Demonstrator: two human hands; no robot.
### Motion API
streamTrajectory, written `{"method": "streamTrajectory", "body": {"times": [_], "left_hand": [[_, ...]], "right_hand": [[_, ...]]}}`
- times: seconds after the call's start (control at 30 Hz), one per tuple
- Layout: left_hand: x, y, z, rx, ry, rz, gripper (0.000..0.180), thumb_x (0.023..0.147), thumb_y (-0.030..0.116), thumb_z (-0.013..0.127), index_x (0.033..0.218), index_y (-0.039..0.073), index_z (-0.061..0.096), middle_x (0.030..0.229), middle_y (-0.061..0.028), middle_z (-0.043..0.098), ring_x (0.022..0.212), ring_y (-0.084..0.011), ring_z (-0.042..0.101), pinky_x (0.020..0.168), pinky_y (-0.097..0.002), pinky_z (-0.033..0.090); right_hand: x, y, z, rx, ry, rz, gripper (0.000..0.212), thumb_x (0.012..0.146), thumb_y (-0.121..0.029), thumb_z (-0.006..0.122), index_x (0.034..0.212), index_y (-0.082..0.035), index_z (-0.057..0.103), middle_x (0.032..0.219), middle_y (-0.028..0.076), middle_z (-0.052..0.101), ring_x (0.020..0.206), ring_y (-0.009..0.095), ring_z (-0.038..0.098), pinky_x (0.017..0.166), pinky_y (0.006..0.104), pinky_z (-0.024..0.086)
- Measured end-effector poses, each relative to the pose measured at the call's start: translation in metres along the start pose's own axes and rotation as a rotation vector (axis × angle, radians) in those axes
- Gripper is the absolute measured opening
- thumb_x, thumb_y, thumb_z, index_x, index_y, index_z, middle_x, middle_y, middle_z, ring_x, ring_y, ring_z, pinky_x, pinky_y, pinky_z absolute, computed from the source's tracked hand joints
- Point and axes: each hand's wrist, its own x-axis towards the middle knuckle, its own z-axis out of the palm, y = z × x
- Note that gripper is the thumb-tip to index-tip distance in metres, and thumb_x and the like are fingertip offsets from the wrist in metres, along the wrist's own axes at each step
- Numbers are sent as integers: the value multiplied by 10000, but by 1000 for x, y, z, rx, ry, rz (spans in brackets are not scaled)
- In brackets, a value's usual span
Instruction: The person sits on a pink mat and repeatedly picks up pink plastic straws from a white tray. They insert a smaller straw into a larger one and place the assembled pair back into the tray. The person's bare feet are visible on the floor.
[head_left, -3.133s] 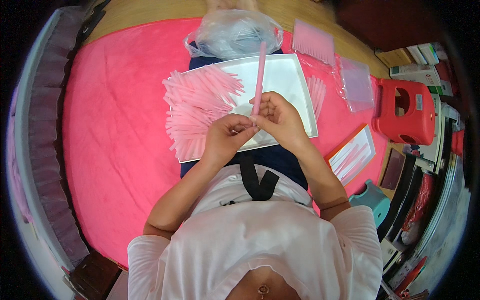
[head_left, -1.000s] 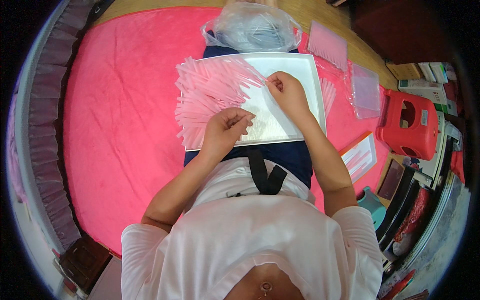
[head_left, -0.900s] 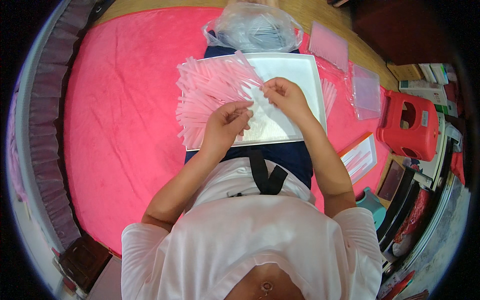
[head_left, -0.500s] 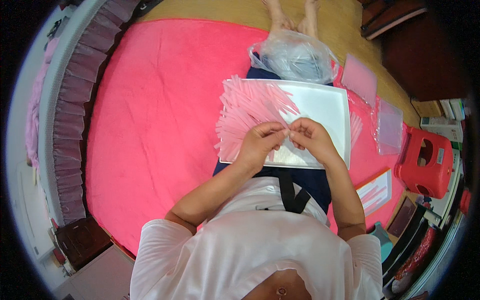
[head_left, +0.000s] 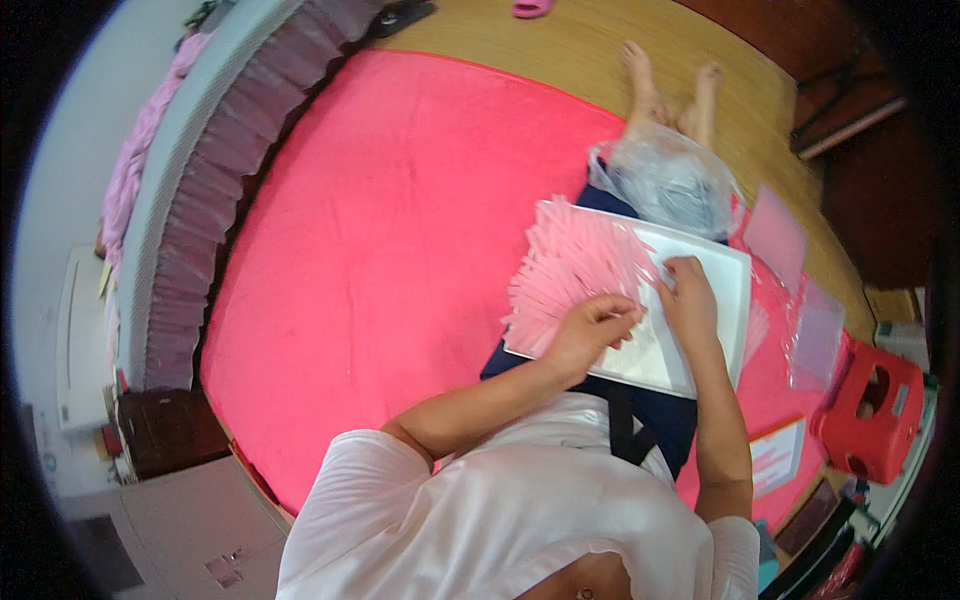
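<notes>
A white shallow tray (head_left: 741,310) lies across my lap. A large heap of thin pink strips (head_left: 575,265) covers its left side and spills over the rim. My left hand (head_left: 585,338) is at the heap's near right edge, thumb and fingertips pinched together on the end of a pink strip. Over the bare right part of the tray is my right hand (head_left: 690,305). Its fingers are bent, with the thumb apart from them, close to the heap's right edge, and I see nothing held there.
A clear plastic bag (head_left: 675,185) rests over my lower legs. Right of the tray are flat pink packets (head_left: 815,335), an orange-edged card (head_left: 778,455) and a red stool (head_left: 872,415). A pink mat (head_left: 370,260) spreads left, up to a bed with a ruffled skirt (head_left: 215,180).
My hands have parted: they met at the heap's edge, and now the right is farther off and its fingers have spread. The whole view has shifted, moving the scene right and down.
</notes>
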Motion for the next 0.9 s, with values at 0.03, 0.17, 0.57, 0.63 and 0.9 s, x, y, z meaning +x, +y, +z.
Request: {"method": "streamTrajectory", "body": {"times": [0.03, 0.17, 0.57, 0.63, 0.9], "left_hand": [[-1, -1, 0, 15, -10, 15, 196, 931, 219, 659, 1043, 61, 689, 871, 23, 644, 755, -59, 559, 671, -210, 442], [0, -3, 2, 17, -4, -2, 197, 916, 231, 683, 1023, 65, 688, 854, 34, 621, 745, -55, 552, 646, -203, 430], [-2, -3, 5, 96, -18, 51, 200, 915, 261, 684, 1001, 80, 688, 819, 40, 616, 726, -58, 566, 612, -212, 438], [0, -4, 2, 101, -8, 64, 201, 917, 256, 679, 1008, 77, 689, 829, 36, 623, 731, -60, 571, 615, -214, 441], [1, -5, -5, 112, -34, 87, 189, 922, 160, 665, 1067, 40, 676, 965, -22, 699, 787, -77, 612, 652, -206, 463]], "right_hand": [[-1, 1, 2, -17, -10, 3, 241, 786, -47, 699, 1004, -7, 604, 998, 155, 594, 916, 335, 614, 790, 391, 499], [-1, 4, 8, -32, 33, -53, 212, 789, -33, 690, 977, -11, 595, 959, 149, 597, 897, 329, 617, 778, 391, 493], [2, 4, 12, -81, 64, -122, 150, 810, -7, 623, 953, -12, 581, 937, 171, 574, 894, 366, 590, 767, 428, 484], [6, 8, 18, -134, 63, -143, 139, 806, 0, 604, 942, -8, 580, 935, 184, 575, 893, 379, 585, 773, 442, 483], [-7, 15, 0, -73, 19, -78, 183, 753, 39, 577, 934, 27, 602, 896, 212, 583, 838, 400, 592, 751, 444, 493]]}}
